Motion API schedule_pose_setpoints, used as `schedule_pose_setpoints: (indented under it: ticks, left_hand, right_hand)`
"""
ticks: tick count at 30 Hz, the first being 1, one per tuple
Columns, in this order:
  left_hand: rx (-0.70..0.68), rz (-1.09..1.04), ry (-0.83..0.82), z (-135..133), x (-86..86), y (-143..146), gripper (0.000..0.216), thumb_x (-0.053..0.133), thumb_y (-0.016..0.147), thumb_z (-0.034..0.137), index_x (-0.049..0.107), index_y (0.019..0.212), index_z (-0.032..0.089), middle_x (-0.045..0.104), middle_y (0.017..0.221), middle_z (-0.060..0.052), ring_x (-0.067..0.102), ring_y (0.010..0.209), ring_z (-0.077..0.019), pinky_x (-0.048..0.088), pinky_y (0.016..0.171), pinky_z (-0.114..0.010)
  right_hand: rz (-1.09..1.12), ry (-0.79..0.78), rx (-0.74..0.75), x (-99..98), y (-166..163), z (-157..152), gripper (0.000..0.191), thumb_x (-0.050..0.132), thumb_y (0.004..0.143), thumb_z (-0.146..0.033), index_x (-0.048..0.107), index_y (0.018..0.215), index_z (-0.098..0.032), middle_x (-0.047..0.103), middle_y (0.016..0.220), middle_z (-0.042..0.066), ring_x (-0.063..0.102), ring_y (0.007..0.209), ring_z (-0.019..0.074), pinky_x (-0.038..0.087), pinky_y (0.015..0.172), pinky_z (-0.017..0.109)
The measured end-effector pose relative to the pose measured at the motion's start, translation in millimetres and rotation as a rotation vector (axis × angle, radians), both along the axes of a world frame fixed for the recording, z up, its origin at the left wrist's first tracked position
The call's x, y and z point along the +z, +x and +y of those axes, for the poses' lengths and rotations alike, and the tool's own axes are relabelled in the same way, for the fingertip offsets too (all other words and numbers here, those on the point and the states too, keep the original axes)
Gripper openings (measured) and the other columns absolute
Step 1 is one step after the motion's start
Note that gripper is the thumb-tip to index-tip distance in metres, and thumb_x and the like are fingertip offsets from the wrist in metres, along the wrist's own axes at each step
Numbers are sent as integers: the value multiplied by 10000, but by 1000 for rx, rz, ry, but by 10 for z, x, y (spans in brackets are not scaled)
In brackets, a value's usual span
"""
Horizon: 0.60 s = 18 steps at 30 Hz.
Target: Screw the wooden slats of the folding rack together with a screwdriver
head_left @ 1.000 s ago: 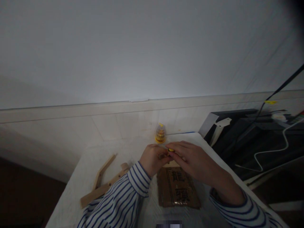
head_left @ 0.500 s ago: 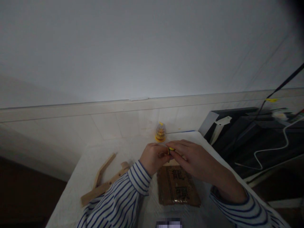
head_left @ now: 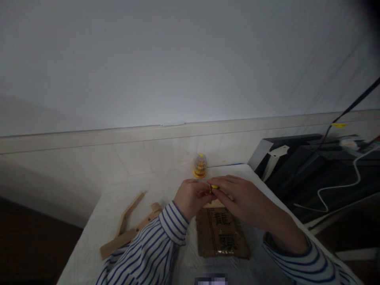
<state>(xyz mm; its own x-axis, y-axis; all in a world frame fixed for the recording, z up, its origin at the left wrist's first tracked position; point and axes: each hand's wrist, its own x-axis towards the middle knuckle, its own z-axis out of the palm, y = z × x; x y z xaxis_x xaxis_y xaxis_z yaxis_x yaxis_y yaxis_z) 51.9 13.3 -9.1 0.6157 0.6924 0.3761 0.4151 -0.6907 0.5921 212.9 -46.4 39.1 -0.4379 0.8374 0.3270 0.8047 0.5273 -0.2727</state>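
Observation:
My left hand (head_left: 191,198) and my right hand (head_left: 237,198) meet over the white table (head_left: 97,221), fingers curled together around a small yellow and black thing (head_left: 213,186) that I cannot name. A light wooden piece (head_left: 213,204) shows just under the hands; which hand holds it I cannot tell. A brown packet with printed characters (head_left: 221,233) lies flat below them. A small clear dome with a yellow base (head_left: 200,166) stands just beyond the fingers.
Wooden strips with holes (head_left: 127,229) lie at the left of the table. A pale tiled wall (head_left: 118,158) rises behind. To the right sit dark equipment (head_left: 311,170), a white cable (head_left: 341,186) and a black cord (head_left: 353,105).

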Motion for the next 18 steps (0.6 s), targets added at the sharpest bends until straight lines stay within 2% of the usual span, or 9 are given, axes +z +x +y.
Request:
schedule_pose_setpoints:
  ticks: [14, 18]
  left_hand:
    - [-11, -8, -1, 19, -40, -10, 122, 666, 735, 251, 667, 652, 162, 609, 581, 9, 557, 587, -117, 414, 619, -203]
    - [-5, -12, -6, 14, -31, -7, 137, 668, 737, 264, 664, 651, 157, 615, 588, 4, 559, 585, -117, 415, 624, -205]
  right_hand:
    - [-5, 3, -12, -10, -15, 5, 299, 419, 876, -178, 584, 1124, -147, 645, 1086, 98, 591, 975, 216, 468, 849, 389]
    - [9, 5, -16, -19, -12, 6, 302, 421, 876, -178, 583, 1132, -177, 652, 1072, 86, 597, 962, 210, 472, 844, 392]
